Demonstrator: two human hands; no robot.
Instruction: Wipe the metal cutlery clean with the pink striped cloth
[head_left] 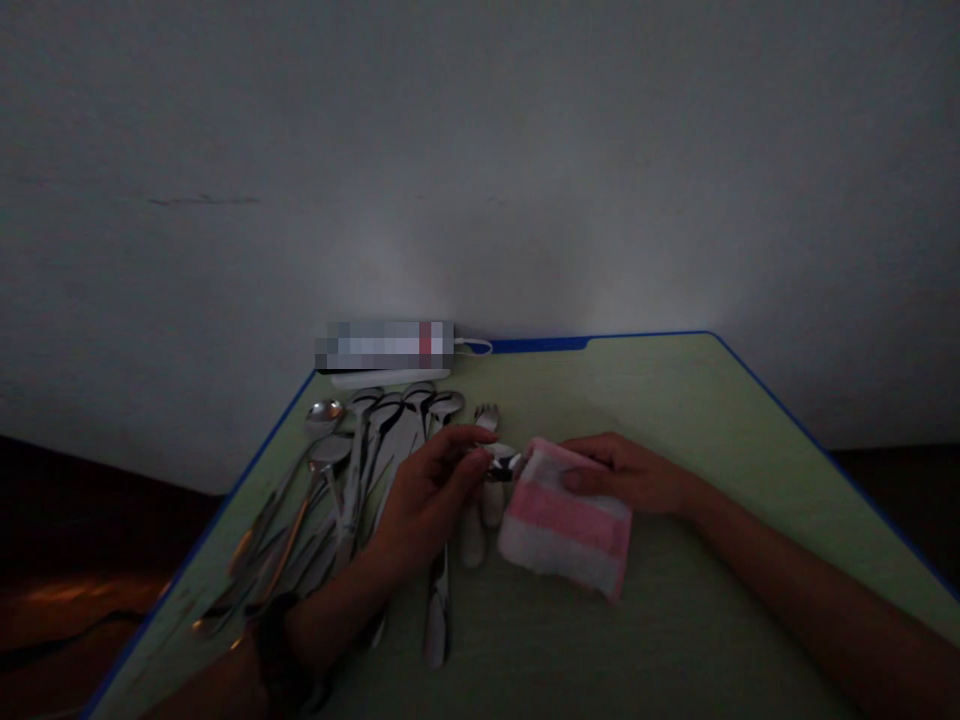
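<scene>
My left hand [442, 485] pinches a shiny metal spoon [505, 466] between thumb and fingers; only a short part of it shows. The rest of the spoon runs into a pink and white striped cloth [562, 520]. My right hand [619, 470] is closed on the cloth, thumb on top, and the cloth's lower half hangs down over the table. Just beyond my left fingers lies a fork [486, 416] with its tines pointing away. Two pale handles [473, 535] show below my hands. A long metal handle [437, 620] lies nearer to me.
Several spoons [365, 400] and other cutlery lie in a loose pile on the left of the green table [720, 420], which has a blue edge. At the back left stands a box [386, 345], blurred out, with a white cable [474, 346]. A wall rises behind.
</scene>
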